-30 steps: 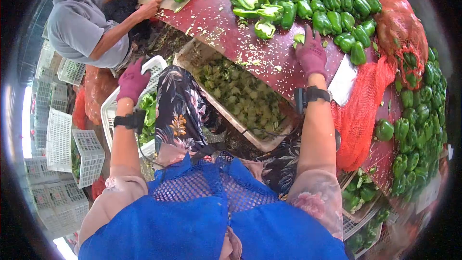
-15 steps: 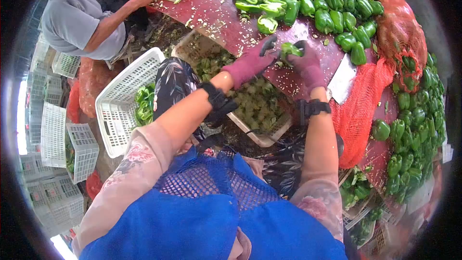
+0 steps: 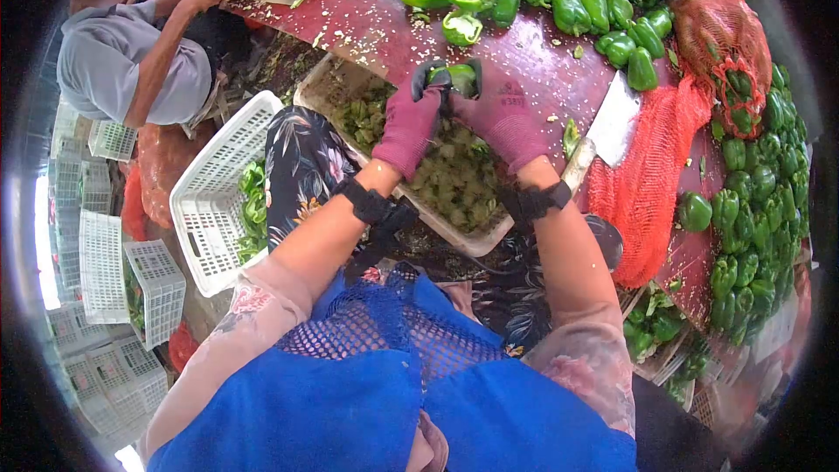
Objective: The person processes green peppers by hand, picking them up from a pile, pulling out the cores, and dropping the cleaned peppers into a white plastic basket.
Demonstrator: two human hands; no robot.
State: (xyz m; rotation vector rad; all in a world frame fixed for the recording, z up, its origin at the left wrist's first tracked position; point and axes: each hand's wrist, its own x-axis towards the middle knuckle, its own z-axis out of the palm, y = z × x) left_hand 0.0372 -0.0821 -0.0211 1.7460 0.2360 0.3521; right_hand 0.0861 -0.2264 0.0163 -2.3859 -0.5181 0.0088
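Note:
Both my hands, in purple gloves with dark fingertips, are closed around one green pepper [image 3: 461, 79] over the near edge of the red table [image 3: 367, 22]. My left hand [image 3: 416, 118] grips its left side, and my right hand [image 3: 500, 109] holds it from the right. Below them is a crate [image 3: 481, 245] of green scraps. Cut pepper halves [image 3: 461, 28] lie just beyond my hands, beside a pile of whole peppers [image 3: 572, 10]. A wide-bladed knife [image 3: 614, 120] rests to the right of my right hand, its handle toward me.
A white crate [image 3: 205, 201] with cut peppers stands at my left. Red mesh netting [image 3: 642, 183] hangs over the table at right, near a full mesh sack [image 3: 718, 22] and more peppers [image 3: 752, 236]. At upper left, another person [image 3: 131, 61] works at the table.
My hands have come together around the pepper, lower and to the left. The knife's handle now shows. The view has shifted slightly, and the other person's hands are at a whole pepper.

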